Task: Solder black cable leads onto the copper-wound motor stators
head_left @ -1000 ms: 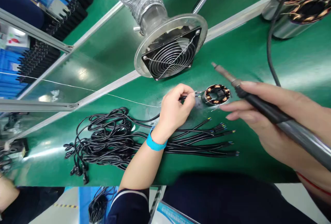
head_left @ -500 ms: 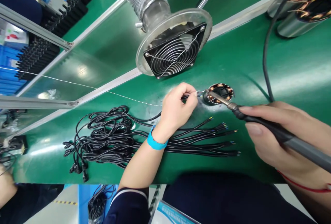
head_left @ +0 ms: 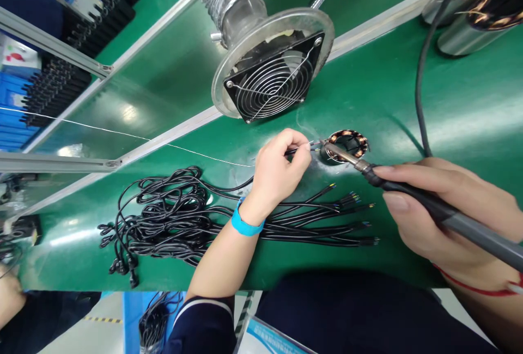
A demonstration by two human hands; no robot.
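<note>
My left hand (head_left: 280, 168), with a blue wristband, is closed in a pinch on a thin black wire (head_left: 296, 151) whose bare end reaches the rim of a small motor stator (head_left: 347, 144) with copper windings, standing on the green bench. My right hand (head_left: 441, 212) grips a soldering iron (head_left: 408, 193); its metal tip rests on the stator's near left rim where the wire end meets it. A faint wisp of smoke rises just above that spot.
A fume extractor fan (head_left: 272, 79) on a ribbed hose faces the stator from behind. A bundle of black cables (head_left: 183, 223) lies under my left forearm. Larger stators (head_left: 478, 11) stand far right. A thin solder wire (head_left: 122, 134) runs in from the left. Another person's arm shows bottom left (head_left: 10, 299).
My right hand swung the soldering iron down from above the stator until its tip touched the stator rim at the wire end. My left hand kept still, pinching the wire.
</note>
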